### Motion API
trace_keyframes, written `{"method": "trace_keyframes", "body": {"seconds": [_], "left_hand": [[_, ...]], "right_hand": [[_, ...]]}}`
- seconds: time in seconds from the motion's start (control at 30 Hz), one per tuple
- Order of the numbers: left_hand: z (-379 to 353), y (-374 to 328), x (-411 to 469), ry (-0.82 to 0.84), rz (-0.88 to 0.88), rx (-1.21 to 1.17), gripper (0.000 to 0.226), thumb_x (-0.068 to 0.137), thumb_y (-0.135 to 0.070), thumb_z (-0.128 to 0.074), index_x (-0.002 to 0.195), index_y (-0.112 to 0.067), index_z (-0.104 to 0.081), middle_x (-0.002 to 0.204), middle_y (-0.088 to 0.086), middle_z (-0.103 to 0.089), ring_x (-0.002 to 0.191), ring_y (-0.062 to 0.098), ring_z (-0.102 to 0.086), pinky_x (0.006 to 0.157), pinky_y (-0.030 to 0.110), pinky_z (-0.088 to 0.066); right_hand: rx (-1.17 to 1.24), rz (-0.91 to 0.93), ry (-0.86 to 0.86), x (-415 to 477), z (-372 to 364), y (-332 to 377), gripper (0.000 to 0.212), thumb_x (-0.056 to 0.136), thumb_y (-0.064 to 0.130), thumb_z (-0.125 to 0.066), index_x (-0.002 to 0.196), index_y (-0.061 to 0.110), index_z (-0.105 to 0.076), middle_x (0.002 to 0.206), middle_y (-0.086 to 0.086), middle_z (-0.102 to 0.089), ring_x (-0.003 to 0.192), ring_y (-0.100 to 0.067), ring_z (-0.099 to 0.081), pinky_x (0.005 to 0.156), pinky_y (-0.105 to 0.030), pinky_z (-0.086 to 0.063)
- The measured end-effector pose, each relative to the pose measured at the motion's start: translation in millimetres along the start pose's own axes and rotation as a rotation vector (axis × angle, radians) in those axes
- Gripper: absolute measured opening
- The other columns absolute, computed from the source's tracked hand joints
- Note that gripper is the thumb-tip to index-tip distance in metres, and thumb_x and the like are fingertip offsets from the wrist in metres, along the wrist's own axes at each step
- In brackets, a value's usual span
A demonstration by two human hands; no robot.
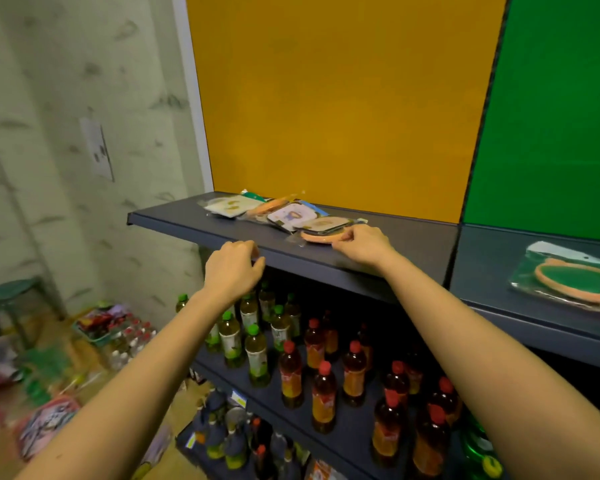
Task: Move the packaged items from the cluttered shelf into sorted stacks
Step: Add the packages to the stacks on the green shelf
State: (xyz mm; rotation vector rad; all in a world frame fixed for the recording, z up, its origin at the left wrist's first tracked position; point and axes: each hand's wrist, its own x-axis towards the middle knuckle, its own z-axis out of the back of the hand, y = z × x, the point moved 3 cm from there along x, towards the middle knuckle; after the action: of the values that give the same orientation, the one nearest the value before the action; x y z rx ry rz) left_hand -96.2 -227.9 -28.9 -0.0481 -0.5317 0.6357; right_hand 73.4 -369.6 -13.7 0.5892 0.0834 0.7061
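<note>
One flat, orange-rimmed oval pack in clear plastic wrap lies nearest the front of the dark grey metal shelf. It is at the right end of a loose, overlapping row of flat packaged items that runs back and left towards the yellow back panel. Its long axis runs roughly left to right, along the shelf's front edge.

The right hand is at the pack's right end, fingers curled onto the rim in what looks like a pinch; blur hides how much is gripped. The pack therefore extends leftward from the grip. A pull to the right and towards the person would probably slide it lengthwise out of the row, though the pale oval pack just behind overlaps it and may drag along.

The left hand is well to the left and farther from the pack. Its fingers are loosely curled with their tips at the shelf's front lip, holding nothing.

On the adjoining shelf section under the green panel lies a green oval with an orange rim in clear wrap, likely the start of a matching stack. Plastic bottles with green and red caps stand on the shelves below.
</note>
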Motion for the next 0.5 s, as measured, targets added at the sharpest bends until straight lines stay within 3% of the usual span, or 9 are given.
{"method": "trace_keyframes", "body": {"seconds": [0.07, 0.1, 0.2, 0.5], "left_hand": [[-3, 18, 11, 0.005, 0.003, -0.015, 0.029, 0.092, -0.034, -0.049, 0.103, -0.011, -0.063, 0.108, 0.009, -0.068, 0.104, 0.028, -0.059, 0.077, 0.038, -0.050], [-5, 26, 16, 0.004, 0.003, -0.025, 0.029, 0.092, -0.034, -0.049, 0.104, -0.012, -0.063, 0.108, 0.009, -0.068, 0.104, 0.028, -0.059, 0.078, 0.039, -0.051], [-14, 46, 35, 0.008, -0.002, -0.048, 0.030, 0.092, -0.035, -0.049, 0.106, -0.012, -0.063, 0.109, 0.008, -0.067, 0.105, 0.028, -0.058, 0.079, 0.040, -0.052], [-45, 74, 126, 0.011, -0.046, -0.067, 0.032, 0.092, -0.037, -0.048, 0.107, -0.013, -0.062, 0.115, 0.010, -0.065, 0.108, 0.030, -0.058, 0.081, 0.039, -0.048]], "right_hand": [[0.001, -0.048, -0.034, 13, -5, 11, 0.033, 0.087, 0.050, -0.052, 0.098, 0.021, -0.062, 0.123, -0.013, -0.062, 0.116, -0.033, -0.054, 0.078, -0.030, -0.040], [0.004, -0.067, -0.050, 21, -7, 16, 0.037, 0.089, 0.048, -0.050, 0.109, 0.020, -0.064, 0.128, -0.013, -0.060, 0.119, -0.033, -0.053, 0.079, -0.030, -0.039], [0.016, -0.157, -0.070, 43, -13, 24, 0.049, 0.090, 0.044, -0.048, 0.129, 0.014, -0.055, 0.138, -0.013, -0.052, 0.126, -0.034, -0.048, 0.093, -0.034, -0.043], [-0.121, -0.443, -0.089, 121, -39, 24, 0.101, 0.069, 0.079, -0.049, 0.140, 0.007, -0.041, 0.151, -0.012, -0.037, 0.140, -0.032, -0.030, 0.105, -0.038, -0.033]]}}
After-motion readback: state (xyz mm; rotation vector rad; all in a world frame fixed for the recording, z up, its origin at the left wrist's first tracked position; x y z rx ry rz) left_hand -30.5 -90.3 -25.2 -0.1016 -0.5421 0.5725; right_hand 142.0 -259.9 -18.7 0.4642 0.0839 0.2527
